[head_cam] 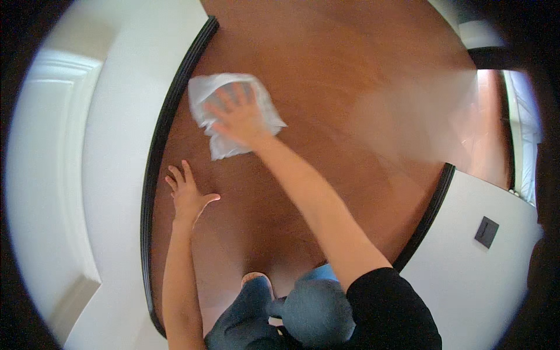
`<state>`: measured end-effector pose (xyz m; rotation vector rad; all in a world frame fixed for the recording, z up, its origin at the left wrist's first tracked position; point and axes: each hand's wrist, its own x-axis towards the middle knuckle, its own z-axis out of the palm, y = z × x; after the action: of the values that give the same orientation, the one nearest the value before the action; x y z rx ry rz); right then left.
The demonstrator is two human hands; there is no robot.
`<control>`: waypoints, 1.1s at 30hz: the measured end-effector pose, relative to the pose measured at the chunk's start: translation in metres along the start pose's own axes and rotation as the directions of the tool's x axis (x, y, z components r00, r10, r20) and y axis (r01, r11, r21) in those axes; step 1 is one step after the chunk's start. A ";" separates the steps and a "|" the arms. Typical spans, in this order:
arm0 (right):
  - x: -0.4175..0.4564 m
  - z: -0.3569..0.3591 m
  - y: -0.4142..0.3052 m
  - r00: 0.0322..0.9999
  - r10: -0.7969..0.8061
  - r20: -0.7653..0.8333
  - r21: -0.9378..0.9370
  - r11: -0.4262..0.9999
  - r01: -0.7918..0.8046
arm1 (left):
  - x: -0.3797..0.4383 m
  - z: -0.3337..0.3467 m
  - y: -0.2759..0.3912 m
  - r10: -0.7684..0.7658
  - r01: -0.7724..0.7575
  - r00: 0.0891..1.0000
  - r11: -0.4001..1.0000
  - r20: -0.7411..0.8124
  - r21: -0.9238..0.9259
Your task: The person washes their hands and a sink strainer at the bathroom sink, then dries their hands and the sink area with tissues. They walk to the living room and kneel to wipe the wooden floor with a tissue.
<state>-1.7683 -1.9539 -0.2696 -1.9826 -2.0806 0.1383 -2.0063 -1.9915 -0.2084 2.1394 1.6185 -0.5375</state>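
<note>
A white cloth (225, 151) lies spread on the reddish-brown floor (297, 170), its edges creased. My right hand (238, 116) holds it down from above, palm on the cloth and fingers spread; the hand is motion-blurred. My left hand (186, 197) is bare, with its fingers and thumb apart. It hovers over or rests on the floor beside the black baseboard (151, 188); contact cannot be told. The left hand is nearer to my body than the cloth, and a strip of floor separates the two.
White wall (113, 175) with a moulded panel (48, 175) runs along the left. On the right, another white wall (472, 284) bears a dark wall plate (486, 232) above a black baseboard (426, 216). My bent knee (317, 313) and one foot (258, 280) are at the bottom. Glare covers part of the right.
</note>
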 end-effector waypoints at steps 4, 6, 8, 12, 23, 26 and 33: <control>-0.090 -0.035 0.144 0.911 0.331 -0.246 -0.178 0.908 -0.378 | -0.003 -0.002 0.008 -0.018 0.018 1.000 1.000 0.006 0.015; -0.185 -0.048 0.222 0.817 0.535 -0.216 -0.279 0.768 -0.577 | 0.001 0.001 0.005 0.012 -0.012 1.000 1.000 -0.016 0.023; -0.301 -0.067 0.261 0.705 0.632 -0.321 -0.242 0.666 -0.706 | -0.011 0.009 0.008 -0.015 0.016 1.000 0.999 -0.015 0.038; -0.592 -0.075 0.297 0.550 0.682 -0.482 -0.339 0.433 -0.835 | -0.002 0.005 0.013 -0.030 0.030 0.999 1.000 0.025 0.007; -0.341 -0.012 0.215 0.473 0.751 -0.461 -0.430 0.277 -0.859 | -0.014 -0.017 0.026 -0.085 0.084 0.995 0.996 0.054 0.025; -0.160 -0.012 0.155 0.779 0.498 -0.380 -0.343 0.707 -0.619 | -0.015 -0.017 0.022 -0.010 0.008 1.000 0.999 -0.022 -0.052; -0.030 0.010 -0.135 0.969 -0.246 0.006 0.168 0.956 0.241 | -0.059 0.001 -0.080 -0.256 -0.222 0.839 0.645 -0.480 -0.731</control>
<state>-1.9007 -1.9913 -0.2492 -1.6232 -2.2296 0.2814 -2.0989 -2.0203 -0.1851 1.6314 1.6866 0.7681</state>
